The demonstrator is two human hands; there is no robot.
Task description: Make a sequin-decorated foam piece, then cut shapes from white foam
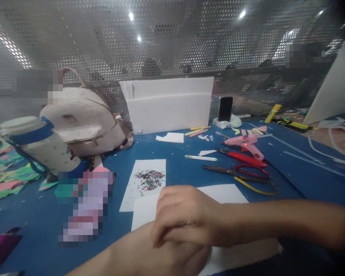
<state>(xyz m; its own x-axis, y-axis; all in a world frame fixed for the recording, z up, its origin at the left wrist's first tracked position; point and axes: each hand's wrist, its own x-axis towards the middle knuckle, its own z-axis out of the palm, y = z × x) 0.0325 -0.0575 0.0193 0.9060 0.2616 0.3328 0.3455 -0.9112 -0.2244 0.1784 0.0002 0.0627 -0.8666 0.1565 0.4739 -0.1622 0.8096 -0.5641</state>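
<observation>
My right hand (189,214) lies across my left hand (186,255), its fingers curled down against the back of it near the wrist. Whether anything is pinched in those fingers is hidden. My left hand points to the right, and its fingers are mostly out of sight under the right hand and at the frame's bottom. Beneath both hands is a sheet of white paper (224,191). Just beyond it, a smaller white paper (129,199) carries a heap of tiny multicoloured shiny bits (150,179).
Scissors (235,172), red-handled pliers (244,158), a pink glue gun (245,143) and a white marker (201,158) lie to the right. A bottle (59,153) and backpack (86,111) stand left. At the back are a folded white board (169,111) and a propped phone (225,109).
</observation>
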